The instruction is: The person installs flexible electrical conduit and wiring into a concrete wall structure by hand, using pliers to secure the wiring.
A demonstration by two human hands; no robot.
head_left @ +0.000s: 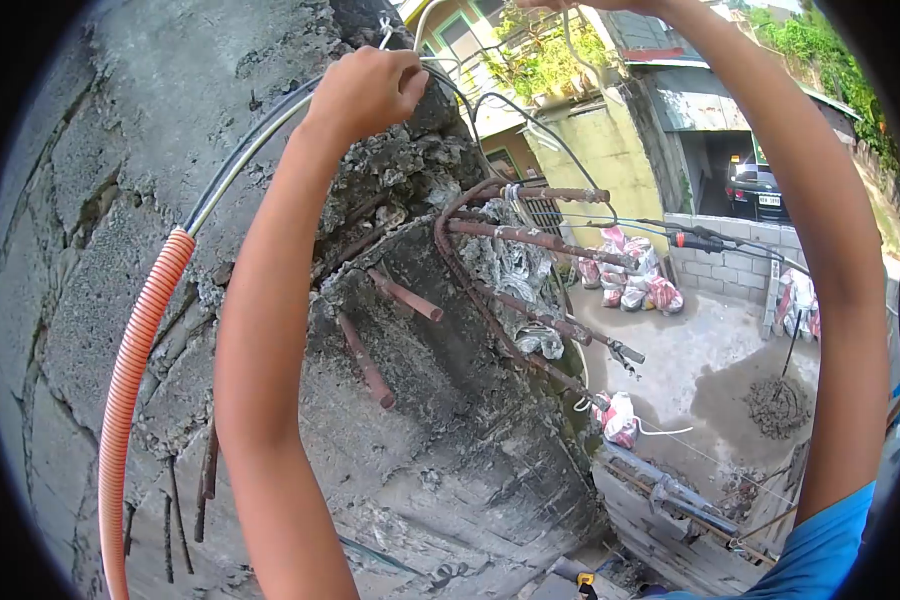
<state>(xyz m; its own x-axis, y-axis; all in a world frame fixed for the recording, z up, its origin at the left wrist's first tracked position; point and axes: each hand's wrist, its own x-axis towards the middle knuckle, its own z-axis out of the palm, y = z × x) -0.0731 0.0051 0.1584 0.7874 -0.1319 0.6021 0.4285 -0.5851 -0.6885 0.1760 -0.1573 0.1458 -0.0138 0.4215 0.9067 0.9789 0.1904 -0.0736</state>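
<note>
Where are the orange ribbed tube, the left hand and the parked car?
Orange ribbed tube (124,370): head view, middle stretch.
Left hand (363,92): head view, back of hand.
Parked car (745,190): head view, body beside the plate.

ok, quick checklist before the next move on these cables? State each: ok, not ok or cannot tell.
1. Left hand closed, at the cables: ok; what the fingers pinch is partly hidden.
2. Right hand grip: cannot tell, cut off by the top edge.
3. Cables coming out of the orange conduit end: ok.
4. Dark cable loop free of the upper rebar: cannot tell, they overlap in view.
5. Rebar ends capped: not ok, bare.
6. Gloves on: not ok, left hand bare.
</note>
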